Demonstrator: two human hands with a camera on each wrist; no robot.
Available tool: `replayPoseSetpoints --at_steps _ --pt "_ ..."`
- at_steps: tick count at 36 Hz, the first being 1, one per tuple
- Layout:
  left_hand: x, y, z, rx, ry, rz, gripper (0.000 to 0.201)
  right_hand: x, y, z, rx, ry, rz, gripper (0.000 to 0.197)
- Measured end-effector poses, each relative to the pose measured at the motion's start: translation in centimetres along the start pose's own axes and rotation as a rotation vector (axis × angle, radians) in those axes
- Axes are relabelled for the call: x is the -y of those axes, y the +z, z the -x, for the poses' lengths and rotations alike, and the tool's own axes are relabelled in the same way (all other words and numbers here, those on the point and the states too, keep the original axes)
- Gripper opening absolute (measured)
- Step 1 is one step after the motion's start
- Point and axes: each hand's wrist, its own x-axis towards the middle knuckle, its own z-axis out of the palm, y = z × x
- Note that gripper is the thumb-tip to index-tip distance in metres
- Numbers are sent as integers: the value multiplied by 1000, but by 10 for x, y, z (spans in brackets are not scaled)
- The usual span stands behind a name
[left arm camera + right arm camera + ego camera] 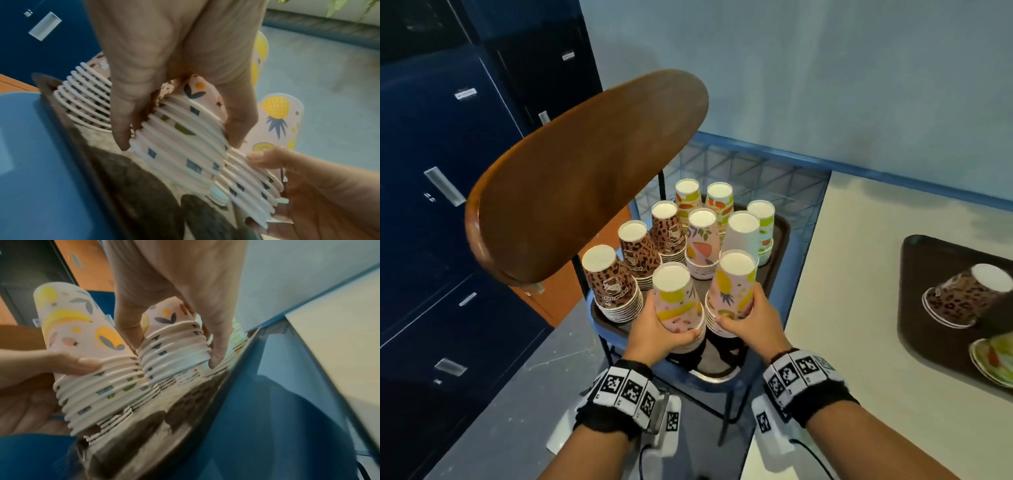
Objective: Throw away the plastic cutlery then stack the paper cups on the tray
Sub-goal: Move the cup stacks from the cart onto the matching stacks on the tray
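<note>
- Head view shows dark blue cabinets (431, 205) filling the left side, with a pale wall behind the scene.
- To the right lies a cream bench (859, 308) carrying a dark tray (914, 308); on that tray a short stack of upturned leopard-print cups (959, 298) leans on its side, with a fruit-print plate (993, 363) just beside it.
- A chair with a brown wooden backrest (585, 171) and a blue seat (709, 377) stands between the cabinets and the bench.
- On the seat rests a brown tray (780, 233) packed with stacks of upturned paper cups: three leopard-print stacks (613, 287) along its left side, and fruit-print stacks (702, 240) across the middle and far side.
- At the near edge of this tray stand two more fruit-print stacks, just beside each other.
- The left hand (657, 329) grips the left near stack (678, 301); in the left wrist view its fingers (123, 123) are spread around the ribbed rims at the bottom of the stack, the thumb on the opposite side.
- The right hand (753, 318) grips the right near stack (732, 291); in the right wrist view its fingers (129, 331) curl down both sides of the stack's lower rims, the tips close to the tray floor.
- Both wrists wear black bands with black-and-white square markers (626, 390).
- No plastic cutlery can be made out in any view.
</note>
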Motion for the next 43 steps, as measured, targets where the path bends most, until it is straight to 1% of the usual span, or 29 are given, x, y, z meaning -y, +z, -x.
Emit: replayPoseSetpoints --at_steps 4,8,10,13,16,18,20,22,23,27,32,35,38,43 --pt "-19 21 8 40 68 -10 93 -1 -27 16 -81 -21 -55 65" --pt "-48 48 17 93 122 -23 84 -5 -61 37 -177 -33 -104 60" --pt "-61 66 22 128 138 -21 79 -9 -82 48 -222 -25 -119 64" --pt "-78 97 29 185 161 14 86 -17 -120 65 -274 -43 -147 66" --pt "-96 132 39 241 186 4 89 -24 -163 84 -331 -64 -178 60" --pt "-109 156 47 276 199 8 89 -27 -193 97 -382 -85 -216 62" --pt "-124 182 55 315 220 7 83 -32 -222 111 -439 -106 -243 61" --pt "-141 208 61 351 250 -6 75 -38 -251 126 -492 -124 -249 57" --pt "-149 222 64 366 268 -6 74 -41 -264 134 -512 -122 -244 55" --pt "-182 280 77 411 335 22 85 -58 -319 161 -607 -114 -245 54" --pt "-227 354 87 499 394 75 90 -90 -377 188 -736 -61 -259 63" --pt "-246 400 86 496 433 34 88 -105 -405 203 -788 -34 -226 65" --pt "-259 443 84 470 438 11 83 -120 -428 214 -815 -6 -217 67" --pt "-259 497 81 437 421 -40 77 -141 -452 228 -850 55 -215 63"
